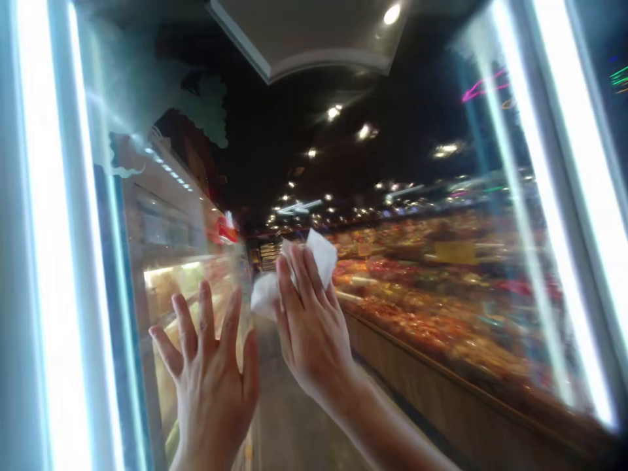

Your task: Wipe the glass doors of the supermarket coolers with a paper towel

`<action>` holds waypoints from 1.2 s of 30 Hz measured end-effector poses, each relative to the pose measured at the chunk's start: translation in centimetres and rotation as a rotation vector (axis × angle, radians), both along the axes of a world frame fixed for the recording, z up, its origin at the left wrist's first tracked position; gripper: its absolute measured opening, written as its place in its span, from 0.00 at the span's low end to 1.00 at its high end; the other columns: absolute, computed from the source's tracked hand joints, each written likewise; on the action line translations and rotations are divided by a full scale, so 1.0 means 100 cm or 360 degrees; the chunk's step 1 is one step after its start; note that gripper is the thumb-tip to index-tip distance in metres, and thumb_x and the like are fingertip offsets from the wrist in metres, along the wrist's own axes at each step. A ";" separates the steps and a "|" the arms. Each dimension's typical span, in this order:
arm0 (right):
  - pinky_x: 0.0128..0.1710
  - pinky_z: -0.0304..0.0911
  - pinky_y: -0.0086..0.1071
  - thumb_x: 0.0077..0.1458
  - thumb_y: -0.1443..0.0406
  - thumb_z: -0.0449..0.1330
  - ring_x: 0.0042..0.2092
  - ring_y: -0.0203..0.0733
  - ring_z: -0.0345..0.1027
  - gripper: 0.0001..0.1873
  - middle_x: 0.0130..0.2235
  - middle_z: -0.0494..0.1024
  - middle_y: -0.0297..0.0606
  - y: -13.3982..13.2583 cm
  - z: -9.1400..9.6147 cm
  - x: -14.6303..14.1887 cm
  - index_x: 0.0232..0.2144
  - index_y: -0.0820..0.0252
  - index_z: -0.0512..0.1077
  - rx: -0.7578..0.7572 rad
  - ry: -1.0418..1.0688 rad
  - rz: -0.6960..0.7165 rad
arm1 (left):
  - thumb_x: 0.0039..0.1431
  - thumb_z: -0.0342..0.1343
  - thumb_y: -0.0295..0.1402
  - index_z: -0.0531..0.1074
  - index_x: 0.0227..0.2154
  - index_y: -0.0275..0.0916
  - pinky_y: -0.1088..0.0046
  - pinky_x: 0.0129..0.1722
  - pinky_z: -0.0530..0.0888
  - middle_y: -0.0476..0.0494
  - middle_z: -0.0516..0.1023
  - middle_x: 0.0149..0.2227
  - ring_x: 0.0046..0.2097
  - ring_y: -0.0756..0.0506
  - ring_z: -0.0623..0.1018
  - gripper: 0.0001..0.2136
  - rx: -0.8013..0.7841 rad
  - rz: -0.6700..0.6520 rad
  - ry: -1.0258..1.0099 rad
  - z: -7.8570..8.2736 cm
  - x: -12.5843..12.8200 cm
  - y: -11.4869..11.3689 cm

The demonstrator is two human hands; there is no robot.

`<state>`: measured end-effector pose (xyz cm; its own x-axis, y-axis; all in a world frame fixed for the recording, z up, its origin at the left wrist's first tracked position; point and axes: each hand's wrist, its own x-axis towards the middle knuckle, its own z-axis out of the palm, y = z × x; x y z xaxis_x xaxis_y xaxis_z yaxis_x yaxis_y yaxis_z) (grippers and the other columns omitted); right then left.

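My left hand (213,383) is raised with its fingers spread wide and its back toward me; nothing is in it. Beside it on the right, my right hand (316,330) lies flat over a crumpled white tissue (322,258), fingers close together. The tissue sticks out past the fingertips and on the left side of the fingers, its middle hidden under the hand. Both hands appear to be up against a clear glass pane, though the contact itself does not show.
Bright light tubes (44,235) run down the left side, and more tubes (554,216) the right. Beyond lie an aisle floor (289,418), a lit shelf case (171,275) and a long blurred display of goods (432,327). A pale panel (314,33) hangs overhead.
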<state>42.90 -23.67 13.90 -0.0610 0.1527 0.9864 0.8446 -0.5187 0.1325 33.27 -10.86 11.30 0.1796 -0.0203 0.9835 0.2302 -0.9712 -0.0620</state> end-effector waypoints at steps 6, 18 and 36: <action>0.69 0.55 0.61 0.69 0.66 0.48 0.76 0.53 0.29 0.43 0.75 0.45 0.45 -0.029 -0.025 0.011 0.75 0.56 0.26 0.0094 0.0087 -0.0137 | 0.66 0.52 0.32 0.38 0.73 0.57 0.20 0.65 0.41 0.41 0.37 0.76 0.75 0.27 0.36 0.39 -0.0171 -0.0115 0.0000 -0.027 0.022 -0.044; 0.70 0.53 0.58 0.70 0.68 0.48 0.76 0.55 0.32 0.41 0.75 0.46 0.49 -0.086 -0.053 0.052 0.75 0.58 0.29 0.0238 0.0148 -0.0250 | 0.68 0.52 0.31 0.43 0.73 0.54 0.30 0.69 0.37 0.43 0.37 0.77 0.76 0.31 0.35 0.35 -0.0345 -0.0162 -0.0202 -0.060 0.075 -0.112; 0.65 0.64 0.59 0.68 0.69 0.48 0.75 0.56 0.39 0.41 0.76 0.45 0.38 -0.193 -0.139 0.120 0.75 0.48 0.32 0.0296 0.0272 -0.0347 | 0.64 0.58 0.31 0.51 0.71 0.53 0.36 0.72 0.38 0.43 0.46 0.75 0.76 0.33 0.42 0.35 -0.0331 -0.0321 -0.0122 -0.119 0.129 -0.206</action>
